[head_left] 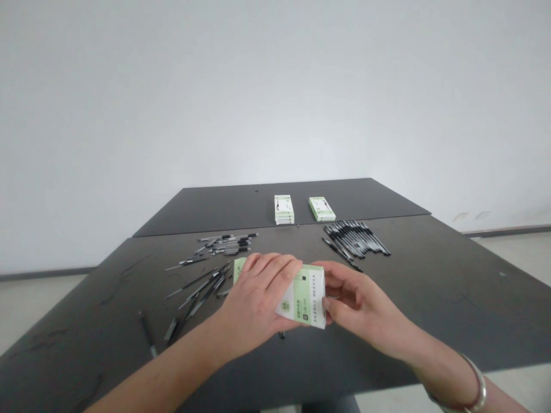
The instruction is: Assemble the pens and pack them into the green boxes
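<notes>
the left hand (253, 304) and right hand (361, 301) close firmly on a green-and-white cardboard box (301, 297), with loose pens (198, 292) just left of the box.

White wall (275, 92), dark skirting (503, 231), apparently pale floor (520, 258).

The left hand (253, 304) and right hand (361, 301) hold a green-and-white carton (301, 295) between them. Beyond it, on the dark table (387, 321), sit two more cartons (284, 209); loose pens (198, 292) lie left, apparently black refills (355, 238) right.
</notes>
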The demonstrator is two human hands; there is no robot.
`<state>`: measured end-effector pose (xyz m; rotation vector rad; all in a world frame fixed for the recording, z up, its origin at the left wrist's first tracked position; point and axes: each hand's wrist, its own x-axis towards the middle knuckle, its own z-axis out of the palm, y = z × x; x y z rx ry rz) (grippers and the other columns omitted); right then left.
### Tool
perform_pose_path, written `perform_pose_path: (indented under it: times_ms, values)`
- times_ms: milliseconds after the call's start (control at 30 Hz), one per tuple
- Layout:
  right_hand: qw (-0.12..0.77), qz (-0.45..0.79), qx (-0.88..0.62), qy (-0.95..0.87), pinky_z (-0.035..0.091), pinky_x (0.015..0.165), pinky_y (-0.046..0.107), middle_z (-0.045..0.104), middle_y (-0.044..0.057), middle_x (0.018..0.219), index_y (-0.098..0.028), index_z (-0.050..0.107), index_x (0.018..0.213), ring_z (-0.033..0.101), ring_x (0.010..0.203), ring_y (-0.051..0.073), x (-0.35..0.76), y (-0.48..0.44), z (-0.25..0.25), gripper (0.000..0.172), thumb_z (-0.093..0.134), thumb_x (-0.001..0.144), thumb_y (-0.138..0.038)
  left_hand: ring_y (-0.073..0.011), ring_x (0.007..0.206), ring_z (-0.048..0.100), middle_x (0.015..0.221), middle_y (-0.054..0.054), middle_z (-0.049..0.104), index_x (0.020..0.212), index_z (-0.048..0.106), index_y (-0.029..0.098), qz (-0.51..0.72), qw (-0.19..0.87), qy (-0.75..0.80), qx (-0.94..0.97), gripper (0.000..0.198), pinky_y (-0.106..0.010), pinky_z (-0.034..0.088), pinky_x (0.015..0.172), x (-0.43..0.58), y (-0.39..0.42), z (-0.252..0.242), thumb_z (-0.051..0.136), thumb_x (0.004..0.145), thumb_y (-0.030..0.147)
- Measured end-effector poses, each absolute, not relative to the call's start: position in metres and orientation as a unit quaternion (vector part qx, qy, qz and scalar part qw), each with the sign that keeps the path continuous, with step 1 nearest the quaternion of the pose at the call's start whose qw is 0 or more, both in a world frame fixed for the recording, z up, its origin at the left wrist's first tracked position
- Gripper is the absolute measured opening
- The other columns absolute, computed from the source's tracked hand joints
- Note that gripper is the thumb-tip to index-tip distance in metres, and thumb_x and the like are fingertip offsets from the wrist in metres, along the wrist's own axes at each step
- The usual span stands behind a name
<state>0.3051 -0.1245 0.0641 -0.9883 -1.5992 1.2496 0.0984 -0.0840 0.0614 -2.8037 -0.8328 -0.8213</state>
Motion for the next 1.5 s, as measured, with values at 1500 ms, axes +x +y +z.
perform_pose_path:
  times_ms: [1500]
  values:
    - [0.185,0.031,-0.703,-0.686,0.046,0.084,0.032,0.069,0.015,0.099,-0.012,0.072,0.093,0.066,0.089,0.024,0.397,0.006,-0.016,0.019,0.058,0.084,-0.021,-0.0304,0.107,0.050,0.122,-0.012,0.051,0.144,0.032,0.027,-0.153,0.068,-0.358,-0.919,0.077,-0.047,0.043,0.094,0.097,-0.049,0.014,0.072,0.079,0.035]
